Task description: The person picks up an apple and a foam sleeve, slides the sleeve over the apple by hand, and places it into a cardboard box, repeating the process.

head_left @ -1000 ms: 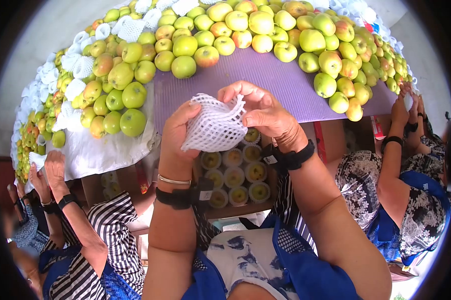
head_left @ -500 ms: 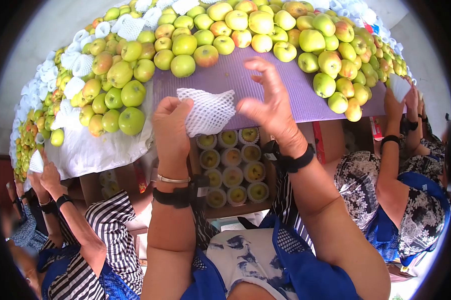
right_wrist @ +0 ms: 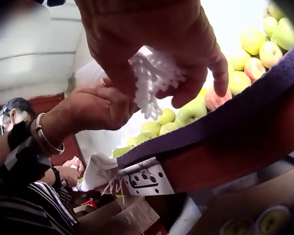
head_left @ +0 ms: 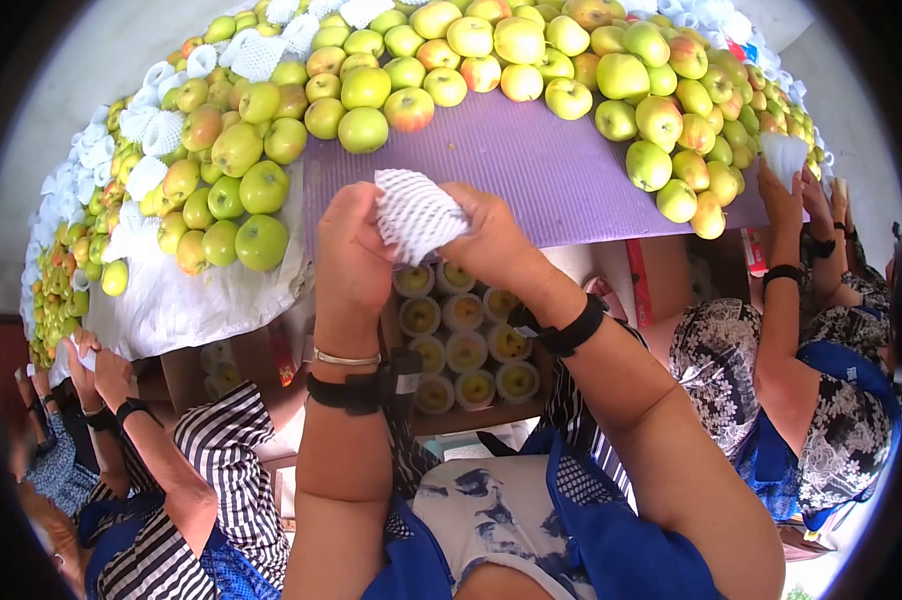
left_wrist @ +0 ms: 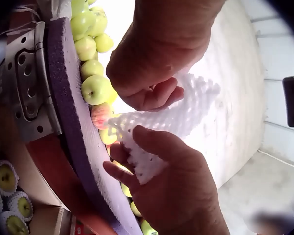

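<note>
A white foam fruit net (head_left: 416, 212), flattened and apparently without an apple in it, is held up between both hands over the table's near edge. My left hand (head_left: 353, 250) pinches its left side, with the thumb (left_wrist: 154, 142) lying across the mesh in the left wrist view. My right hand (head_left: 501, 240) grips the opposite side, its fingers curled at the mesh. In the right wrist view the net (right_wrist: 154, 81) bunches between the right thumb and fingers. Beyond the hands, green apples (head_left: 363, 130) with some red blush lie on a purple ribbed mat (head_left: 451, 150).
Below the table edge sits a cardboard box (head_left: 471, 418) with rows of apples in foam nets. More apples (head_left: 261, 240) and loose foam nets (head_left: 163, 132) pile up at the left. People work on both sides, the one at right holding a foam net (head_left: 784, 153).
My right hand let go of the net and spread open half a second ago, then came back left and took hold of its right side. My left hand kept its hold throughout.
</note>
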The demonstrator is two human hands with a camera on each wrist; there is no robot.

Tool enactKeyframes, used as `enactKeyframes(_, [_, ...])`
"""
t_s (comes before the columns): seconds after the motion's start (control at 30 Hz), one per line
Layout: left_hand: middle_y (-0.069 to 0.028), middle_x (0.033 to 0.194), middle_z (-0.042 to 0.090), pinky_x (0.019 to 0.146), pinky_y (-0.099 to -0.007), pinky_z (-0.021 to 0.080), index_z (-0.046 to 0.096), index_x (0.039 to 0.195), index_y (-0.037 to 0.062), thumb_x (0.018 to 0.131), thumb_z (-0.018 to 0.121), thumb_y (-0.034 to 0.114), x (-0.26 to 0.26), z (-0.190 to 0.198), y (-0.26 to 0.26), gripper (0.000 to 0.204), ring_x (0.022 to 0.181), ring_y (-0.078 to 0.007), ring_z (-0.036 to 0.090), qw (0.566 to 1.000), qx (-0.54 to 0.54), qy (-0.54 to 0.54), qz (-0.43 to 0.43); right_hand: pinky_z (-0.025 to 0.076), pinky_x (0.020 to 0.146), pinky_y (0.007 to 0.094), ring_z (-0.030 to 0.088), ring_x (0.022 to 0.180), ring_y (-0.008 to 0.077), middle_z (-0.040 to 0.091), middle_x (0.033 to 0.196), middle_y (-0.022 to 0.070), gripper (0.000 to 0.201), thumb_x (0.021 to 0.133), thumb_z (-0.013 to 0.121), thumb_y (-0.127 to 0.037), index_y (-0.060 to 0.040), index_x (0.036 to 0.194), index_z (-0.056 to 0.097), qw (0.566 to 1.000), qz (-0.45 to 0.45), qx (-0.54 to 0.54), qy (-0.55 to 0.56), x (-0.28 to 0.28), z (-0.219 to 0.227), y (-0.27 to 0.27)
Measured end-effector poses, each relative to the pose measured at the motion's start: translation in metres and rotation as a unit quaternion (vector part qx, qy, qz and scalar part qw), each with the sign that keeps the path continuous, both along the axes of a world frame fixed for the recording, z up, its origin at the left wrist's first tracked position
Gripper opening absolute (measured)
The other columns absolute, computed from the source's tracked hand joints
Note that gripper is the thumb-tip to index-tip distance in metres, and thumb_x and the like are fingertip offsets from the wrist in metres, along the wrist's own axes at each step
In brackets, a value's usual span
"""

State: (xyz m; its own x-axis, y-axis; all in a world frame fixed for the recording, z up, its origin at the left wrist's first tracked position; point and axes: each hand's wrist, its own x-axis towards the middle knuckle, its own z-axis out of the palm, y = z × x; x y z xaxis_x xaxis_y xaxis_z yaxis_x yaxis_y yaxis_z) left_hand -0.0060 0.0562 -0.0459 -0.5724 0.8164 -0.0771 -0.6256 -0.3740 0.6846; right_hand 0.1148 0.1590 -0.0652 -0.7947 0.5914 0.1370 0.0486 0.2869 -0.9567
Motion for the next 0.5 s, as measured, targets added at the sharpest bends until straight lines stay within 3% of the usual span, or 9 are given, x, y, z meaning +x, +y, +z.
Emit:
enactKeyframes(0.03, [-0.0101,0.096,0.061,0.074,-0.0294,0.046,0.053,0.104,-0.0022,0.084,0.054,0.012,-0.006,-0.003,-0.003,0.024,0.087,-0.0182,0.058,1.000,-0.019,0.006,0.000,0.048,0.060,0.0269,0.060,0.068,0.0126,0.064,0.077,0.0070,0.035,0.073,0.069,-0.011,0.0009,0.104,0.058,0.995,0.023,-0.099,0.020,0.000,0.002,0.001])
enactKeyframes(0.1, [-0.0119,0.108,0.059,0.086,-0.0352,0.044,0.049,0.113,-0.0039,0.087,0.051,0.013,-0.012,-0.003,-0.010,0.032,0.102,-0.0238,0.056,0.998,-0.058,0.018,0.001,0.047,0.065,0.0226,0.057,0.073,0.0065,0.064,0.084,0.0002,0.028,0.075,0.065,-0.004,-0.0010,0.102,0.061,0.988,-0.014,-0.153,0.007,0.001,0.013,0.003])
enactKeyframes(0.13, [-0.0115,0.108,0.059,0.086,-0.0343,0.044,0.049,0.114,-0.0034,0.085,0.054,0.014,-0.009,-0.001,-0.011,0.034,0.102,-0.0232,0.056,0.993,-0.083,0.081,-0.012,0.046,0.067,0.0204,0.055,0.076,0.0035,0.064,0.087,-0.0031,0.026,0.076,0.064,-0.001,-0.0019,0.102,0.063,0.983,-0.033,-0.180,0.002,0.001,0.018,0.003])
enactKeyframes(0.2, [-0.0107,0.109,0.059,0.087,-0.0325,0.043,0.049,0.114,-0.0025,0.083,0.059,0.016,0.006,0.005,-0.008,0.038,0.101,-0.0220,0.056,0.969,-0.133,0.204,-0.039,0.047,0.066,0.0222,0.057,0.075,0.0053,0.065,0.087,-0.0010,0.024,0.077,0.063,-0.003,-0.0020,0.101,0.063,0.982,-0.055,-0.178,-0.014,-0.002,0.017,0.004])
enactKeyframes(0.27, [-0.0108,0.110,0.058,0.087,-0.0320,0.043,0.048,0.116,-0.0024,0.080,0.063,0.016,0.020,0.004,-0.001,0.043,0.101,-0.0201,0.055,0.966,-0.094,0.231,-0.065,0.048,0.066,0.0244,0.058,0.074,0.0068,0.066,0.084,0.0013,0.024,0.077,0.065,-0.008,-0.0026,0.101,0.064,0.983,-0.050,-0.174,-0.028,-0.003,0.008,0.006])
enactKeyframes(0.37, [-0.0106,0.110,0.058,0.087,-0.0309,0.044,0.046,0.118,-0.0026,0.078,0.065,0.012,0.027,0.003,0.002,0.046,0.100,-0.0178,0.055,0.959,-0.114,0.255,-0.047,0.050,0.066,0.0372,0.065,0.073,0.0287,0.066,0.080,0.0160,0.025,0.074,0.065,-0.021,-0.0027,0.091,0.063,0.988,-0.043,0.079,-0.129,-0.001,0.010,-0.002])
enactKeyframes(0.43, [-0.0098,0.102,0.059,0.083,-0.0286,0.045,0.046,0.116,-0.0036,0.080,0.062,0.006,0.033,0.012,0.007,0.040,0.093,-0.0162,0.057,0.968,-0.126,0.216,0.013,0.049,0.068,0.0412,0.062,0.078,0.0346,0.064,0.081,0.0200,0.027,0.073,0.064,-0.023,-0.0035,0.091,0.063,0.986,-0.025,0.092,-0.140,-0.001,0.013,-0.011])
enactKeyframes(0.5, [-0.0088,0.096,0.058,0.080,-0.0284,0.046,0.046,0.114,-0.0040,0.082,0.059,0.004,0.027,0.005,0.008,0.036,0.088,-0.0161,0.057,0.975,-0.106,0.195,0.020,0.049,0.069,0.0434,0.061,0.080,0.0374,0.063,0.082,0.0220,0.027,0.072,0.063,-0.022,-0.0039,0.092,0.062,0.985,-0.011,0.095,-0.143,-0.001,0.014,-0.018])
